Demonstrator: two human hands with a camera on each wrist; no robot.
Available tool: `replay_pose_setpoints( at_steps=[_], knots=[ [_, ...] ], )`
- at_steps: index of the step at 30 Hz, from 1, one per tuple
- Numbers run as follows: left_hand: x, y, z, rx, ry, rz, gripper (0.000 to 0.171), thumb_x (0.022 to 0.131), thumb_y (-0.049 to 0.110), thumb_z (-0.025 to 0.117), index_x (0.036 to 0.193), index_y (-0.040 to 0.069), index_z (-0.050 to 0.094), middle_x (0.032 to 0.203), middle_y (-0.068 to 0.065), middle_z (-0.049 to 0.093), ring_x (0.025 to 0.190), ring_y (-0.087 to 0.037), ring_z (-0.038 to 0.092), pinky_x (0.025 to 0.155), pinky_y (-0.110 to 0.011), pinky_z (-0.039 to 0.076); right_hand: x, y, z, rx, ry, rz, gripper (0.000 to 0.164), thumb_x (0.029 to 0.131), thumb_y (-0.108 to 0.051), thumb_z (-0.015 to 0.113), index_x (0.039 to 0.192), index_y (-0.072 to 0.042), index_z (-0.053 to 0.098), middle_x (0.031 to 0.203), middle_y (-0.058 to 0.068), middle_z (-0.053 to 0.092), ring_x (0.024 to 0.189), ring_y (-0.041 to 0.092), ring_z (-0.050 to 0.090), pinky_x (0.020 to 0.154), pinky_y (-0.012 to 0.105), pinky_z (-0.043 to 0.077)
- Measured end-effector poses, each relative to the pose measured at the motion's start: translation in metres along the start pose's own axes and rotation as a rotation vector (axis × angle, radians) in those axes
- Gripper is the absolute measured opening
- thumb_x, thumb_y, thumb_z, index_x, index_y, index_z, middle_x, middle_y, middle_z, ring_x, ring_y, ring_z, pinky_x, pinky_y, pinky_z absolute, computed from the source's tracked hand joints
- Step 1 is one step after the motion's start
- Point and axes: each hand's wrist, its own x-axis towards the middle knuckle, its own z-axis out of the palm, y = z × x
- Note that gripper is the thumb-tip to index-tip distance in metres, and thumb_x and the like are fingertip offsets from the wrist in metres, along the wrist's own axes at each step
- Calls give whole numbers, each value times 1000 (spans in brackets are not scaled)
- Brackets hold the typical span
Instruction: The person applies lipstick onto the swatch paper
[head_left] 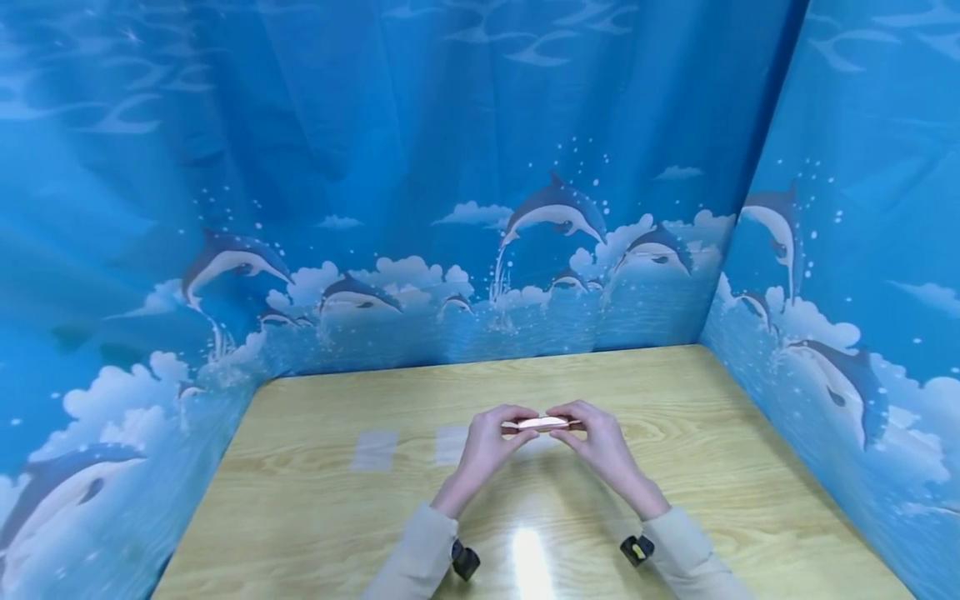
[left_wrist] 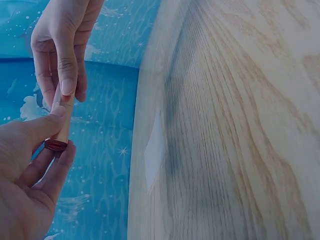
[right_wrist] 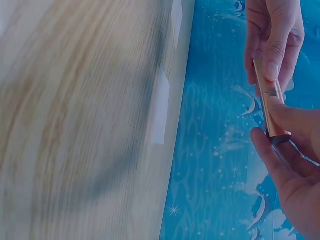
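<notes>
Two hands, head view: we see the left hand [head_left: 486, 442] and the right hand [head_left: 596, 439] meeting above the middle of the wooden surface [head_left: 315, 508], each pinching one end of a slim rose-gold tube [head_left: 543, 423] that lies level between them.
Where the tube is: held in the air just above the surface, not resting on it.
Head view, surroundings: two pale tape patches [head_left: 375, 450] lie on the surface to the left of the hands; a blue dolphin-print curtain [head_left: 450, 167] stands behind and at both sides.
Left wrist view, grip: we see the left hand [left_wrist: 25, 185] with thumb and fingers curled round the tube [left_wrist: 62, 127] near its dark red end cap, while the right hand [left_wrist: 62, 45] pinches the far end with its thumb pressed flat on it.
Right wrist view, grip: the right hand [right_wrist: 295, 170] clasps the tube [right_wrist: 272, 107] by thumb and forefinger near its dark end; the left hand [right_wrist: 272, 35] grips the other end.
Only in the wrist views: a seam ring round the tube's middle and the dark end caps, which the head view is too small to show.
Only in the head view: both beige sleeves [head_left: 420, 558] and how the tube sits over the surface.
</notes>
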Motion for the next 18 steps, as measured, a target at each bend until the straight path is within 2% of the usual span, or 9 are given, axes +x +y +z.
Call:
replay_pose_setpoints(
  at_steps=[9,18],
  knots=[
    [-12,-2,-14,11,-4,-4,24,89,18,79,112,13,77,104,-4,76,93,-14,71,74,-15,59,-1,-9,11,37,-32,9,28,82,-2,82,108,-8,74,102,10,73,91,25,72,79,24,62],
    [-22,-6,-25,9,10,-23,25,88,17,80,112,13,77,105,-2,76,93,-14,71,76,-16,59,-1,-17,22,39,-53,21,28,83,-5,82,108,-10,74,102,2,73,88,17,70,77,22,62]
  ],
)
